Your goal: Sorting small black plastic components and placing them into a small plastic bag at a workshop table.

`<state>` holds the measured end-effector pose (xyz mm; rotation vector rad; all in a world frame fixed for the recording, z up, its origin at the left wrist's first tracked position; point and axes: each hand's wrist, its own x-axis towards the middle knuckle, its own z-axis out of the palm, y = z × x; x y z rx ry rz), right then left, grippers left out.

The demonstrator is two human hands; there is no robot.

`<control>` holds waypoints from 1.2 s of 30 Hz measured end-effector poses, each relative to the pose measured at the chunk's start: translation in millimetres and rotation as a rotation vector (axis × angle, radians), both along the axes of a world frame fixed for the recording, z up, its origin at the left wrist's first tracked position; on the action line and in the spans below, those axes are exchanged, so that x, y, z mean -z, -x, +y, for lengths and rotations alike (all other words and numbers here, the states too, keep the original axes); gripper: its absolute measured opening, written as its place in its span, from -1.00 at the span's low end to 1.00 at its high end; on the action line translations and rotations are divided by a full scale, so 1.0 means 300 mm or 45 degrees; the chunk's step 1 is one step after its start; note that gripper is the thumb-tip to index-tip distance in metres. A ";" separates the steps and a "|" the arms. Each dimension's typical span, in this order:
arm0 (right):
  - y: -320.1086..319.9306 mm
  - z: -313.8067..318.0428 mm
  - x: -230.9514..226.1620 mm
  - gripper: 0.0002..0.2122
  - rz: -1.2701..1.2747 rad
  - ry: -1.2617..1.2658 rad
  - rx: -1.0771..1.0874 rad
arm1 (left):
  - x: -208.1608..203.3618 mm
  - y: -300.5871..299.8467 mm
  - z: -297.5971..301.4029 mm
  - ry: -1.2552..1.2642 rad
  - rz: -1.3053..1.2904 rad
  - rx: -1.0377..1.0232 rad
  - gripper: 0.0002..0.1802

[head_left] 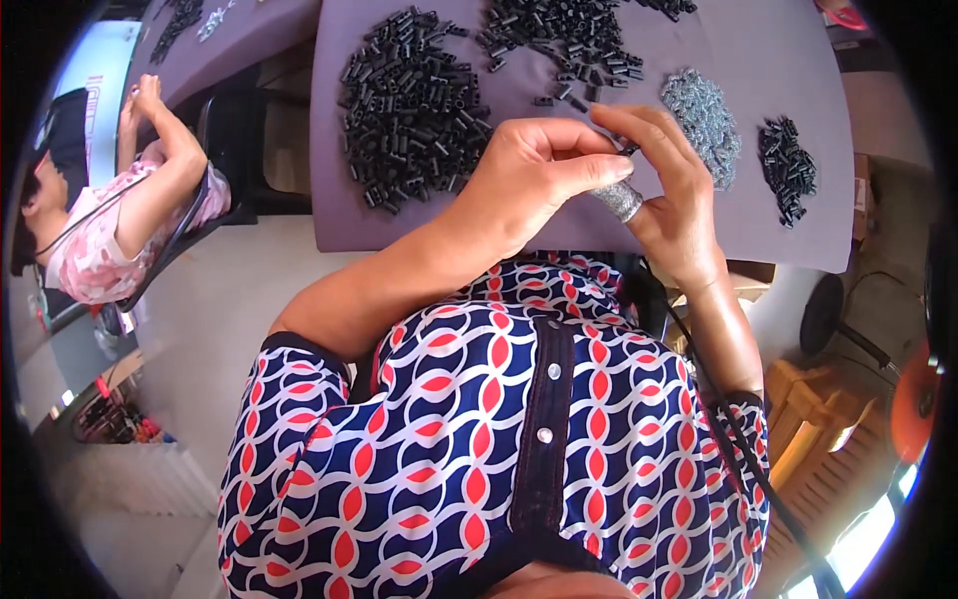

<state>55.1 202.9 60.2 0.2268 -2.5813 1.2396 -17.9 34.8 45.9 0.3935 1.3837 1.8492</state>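
My left hand [524,180] and my right hand [684,190] meet above the near part of the table, fingertips together. Both are closed in a pinch around a small black part [629,150], mostly hidden by the fingers. A silvery-grey wrap [620,202] covers my right thumb. Left of my left hand lies a large heap of short black tubes [409,110]. A second heap of black tubes [564,40] lies beyond my hands. Beside my right hand is a pile of small shiny silvery pieces [704,125], too fine to name exactly.
At the right of the purple-grey table [778,70] sits a smaller pile of black pieces [788,170]. On the left, another person [130,210] sits in a black chair at another table [239,30]. A yellow-brown stool [813,419] stands on the floor at right.
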 end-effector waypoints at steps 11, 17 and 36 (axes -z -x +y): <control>0.019 0.044 0.077 -0.53 0.002 0.189 -0.037 | 0.022 0.030 0.015 -0.053 -0.515 0.135 -0.73; 0.028 0.060 0.100 -0.55 0.034 0.191 -0.061 | 0.029 0.034 0.030 0.001 -0.568 0.116 -0.77; -0.073 0.035 0.127 -0.56 0.140 -0.090 -0.081 | 0.069 -0.065 0.006 -0.056 -0.696 0.046 -0.82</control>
